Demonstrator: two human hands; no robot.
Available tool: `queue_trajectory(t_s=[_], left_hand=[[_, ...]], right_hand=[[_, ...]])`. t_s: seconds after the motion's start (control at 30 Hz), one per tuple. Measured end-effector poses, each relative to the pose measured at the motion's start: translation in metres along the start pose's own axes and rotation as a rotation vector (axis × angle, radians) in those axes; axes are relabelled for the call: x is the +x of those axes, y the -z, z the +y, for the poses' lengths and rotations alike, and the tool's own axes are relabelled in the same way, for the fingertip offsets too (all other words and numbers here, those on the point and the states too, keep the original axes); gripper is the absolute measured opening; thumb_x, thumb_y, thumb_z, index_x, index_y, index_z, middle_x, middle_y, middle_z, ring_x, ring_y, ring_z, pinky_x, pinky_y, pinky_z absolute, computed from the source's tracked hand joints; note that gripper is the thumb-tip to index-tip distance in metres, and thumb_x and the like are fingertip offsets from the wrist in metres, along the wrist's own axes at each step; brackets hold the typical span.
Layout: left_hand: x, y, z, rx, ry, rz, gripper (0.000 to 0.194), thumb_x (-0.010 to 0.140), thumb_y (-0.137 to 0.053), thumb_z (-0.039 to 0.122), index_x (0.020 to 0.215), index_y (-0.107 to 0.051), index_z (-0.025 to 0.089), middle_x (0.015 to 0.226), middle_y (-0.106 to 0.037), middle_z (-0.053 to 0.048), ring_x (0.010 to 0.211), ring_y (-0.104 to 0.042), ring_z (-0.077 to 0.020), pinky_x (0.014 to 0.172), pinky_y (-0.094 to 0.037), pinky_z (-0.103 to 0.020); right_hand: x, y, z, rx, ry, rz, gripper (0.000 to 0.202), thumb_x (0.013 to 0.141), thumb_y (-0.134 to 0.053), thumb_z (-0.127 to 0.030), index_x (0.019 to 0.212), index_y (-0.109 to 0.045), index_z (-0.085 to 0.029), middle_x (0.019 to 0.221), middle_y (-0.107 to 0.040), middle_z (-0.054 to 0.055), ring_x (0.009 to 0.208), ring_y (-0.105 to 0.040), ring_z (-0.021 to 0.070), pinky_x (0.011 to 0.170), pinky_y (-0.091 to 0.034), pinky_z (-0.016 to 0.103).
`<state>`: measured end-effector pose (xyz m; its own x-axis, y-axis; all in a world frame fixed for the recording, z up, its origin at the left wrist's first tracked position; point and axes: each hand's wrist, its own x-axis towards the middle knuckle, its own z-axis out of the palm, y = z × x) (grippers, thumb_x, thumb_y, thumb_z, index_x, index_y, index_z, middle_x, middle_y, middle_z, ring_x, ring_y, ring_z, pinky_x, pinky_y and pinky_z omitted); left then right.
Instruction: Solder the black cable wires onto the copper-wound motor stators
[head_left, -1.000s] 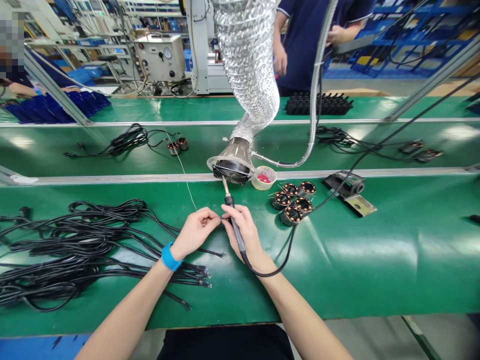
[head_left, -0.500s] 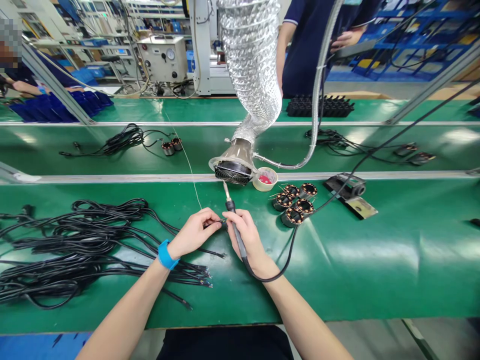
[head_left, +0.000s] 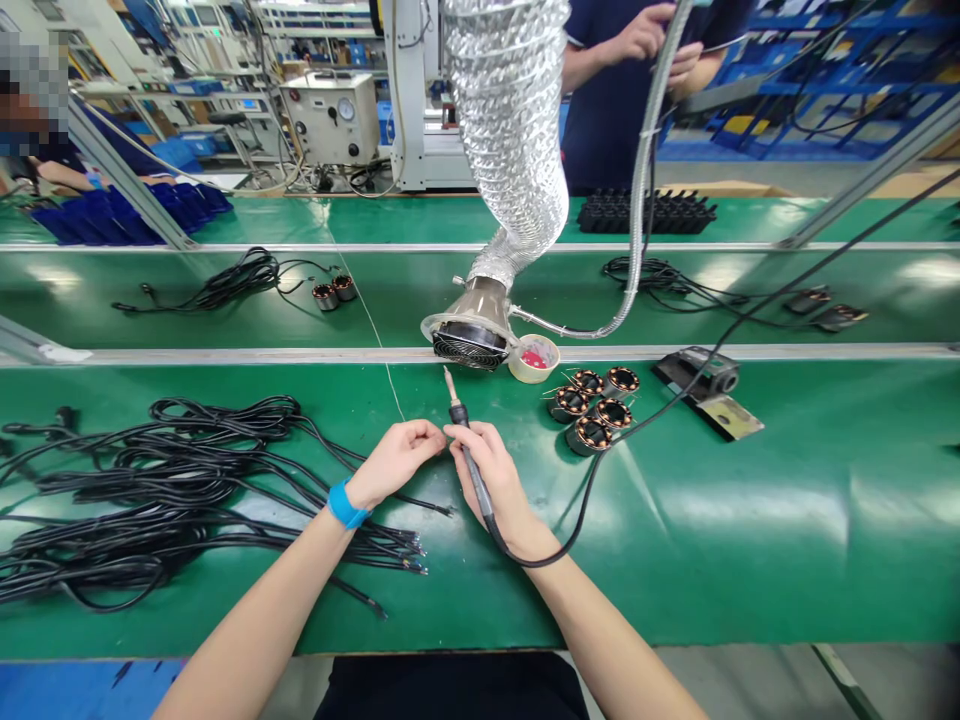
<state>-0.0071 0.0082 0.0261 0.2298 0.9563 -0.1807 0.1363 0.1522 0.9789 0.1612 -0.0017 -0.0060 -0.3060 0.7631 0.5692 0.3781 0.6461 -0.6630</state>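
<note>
My right hand [head_left: 501, 480] is closed around a soldering iron [head_left: 480, 480], whose bare metal tip points away from me toward the fan. My left hand [head_left: 397, 462] is closed just beside it, its fingertips almost meeting those of my right. What the left fingers pinch is hidden now. A thin pale solder wire [head_left: 369, 318] runs from the back of the bench down to my left hand. Several black cables [head_left: 195, 480] lie coiled on the left, some with stripped ends [head_left: 409, 555] below my left wrist.
A fume extractor fan [head_left: 470, 343] hangs on a silver duct [head_left: 514, 130] above the iron. Right of it are a tape roll [head_left: 541, 372], several copper-wound stators [head_left: 589, 434] and an iron stand [head_left: 701, 375]. The iron's cord [head_left: 739, 320] crosses rightward. Another person [head_left: 615, 110] stands opposite.
My left hand has shifted slightly right and curled, covering the dark piece seen between my fingertips before. The iron stays in my right hand. The person opposite has raised their hands.
</note>
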Motion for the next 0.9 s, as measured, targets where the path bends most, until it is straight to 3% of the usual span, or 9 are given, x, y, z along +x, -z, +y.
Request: queue_trajectory(t_s=[0.2, 0.3, 0.37, 0.53, 0.9], left_hand=[[0.005, -0.001, -0.001, 0.018, 0.031, 0.018, 0.024, 0.081, -0.061, 0.036, 0.070, -0.058, 0.015, 0.066, -0.053, 0.002, 0.055, -0.037, -0.0094, 0.052, -0.027, -0.023], [0.005, 0.000, -0.001, 0.041, 0.044, 0.013, 0.027, 0.080, -0.060, 0.040, 0.070, -0.059, 0.016, 0.066, -0.053, 0.002, 0.055, -0.036, -0.0096, 0.051, -0.026, -0.023], [0.004, 0.000, 0.000, 0.057, 0.044, 0.006, 0.029, 0.081, -0.059, 0.042, 0.071, -0.059, 0.016, 0.067, -0.053, 0.001, 0.055, -0.036, -0.0099, 0.051, -0.025, -0.023], [0.004, -0.001, -0.002, 0.074, 0.025, 0.010, 0.030, 0.082, -0.059, 0.044, 0.070, -0.059, 0.016, 0.066, -0.053, 0.000, 0.058, -0.039, -0.0111, 0.054, -0.028, -0.023], [0.004, -0.002, -0.004, 0.035, -0.021, 0.021, 0.026, 0.083, -0.062, 0.038, 0.072, -0.062, 0.014, 0.068, -0.057, 0.000, 0.065, -0.047, -0.0122, 0.063, -0.035, -0.024]], right_hand=[[0.007, 0.014, -0.014, 0.052, -0.150, 0.272, 0.025, 0.094, -0.054, -0.018, 0.117, -0.062, -0.023, 0.097, -0.065, 0.005, 0.082, -0.065, 0.0148, 0.079, -0.054, 0.029], [0.003, 0.020, -0.015, 0.019, -0.214, 0.421, 0.015, 0.094, -0.054, -0.024, 0.097, -0.068, -0.021, 0.084, -0.070, 0.003, 0.070, -0.066, 0.0154, 0.071, -0.054, 0.029], [-0.001, 0.022, -0.013, 0.007, -0.208, 0.480, 0.021, 0.094, -0.050, -0.025, 0.083, -0.067, -0.021, 0.073, -0.069, 0.002, 0.065, -0.066, 0.0162, 0.066, -0.054, 0.030], [-0.006, 0.022, -0.015, -0.025, -0.167, 0.493, 0.034, 0.095, -0.043, -0.024, 0.069, -0.065, -0.022, 0.059, -0.064, 0.000, 0.055, -0.063, 0.0159, 0.059, -0.053, 0.030], [-0.010, 0.021, -0.011, -0.042, -0.172, 0.535, 0.033, 0.095, -0.042, -0.023, 0.072, -0.066, -0.022, 0.062, -0.066, 0.001, 0.058, -0.065, 0.0170, 0.060, -0.053, 0.031]])
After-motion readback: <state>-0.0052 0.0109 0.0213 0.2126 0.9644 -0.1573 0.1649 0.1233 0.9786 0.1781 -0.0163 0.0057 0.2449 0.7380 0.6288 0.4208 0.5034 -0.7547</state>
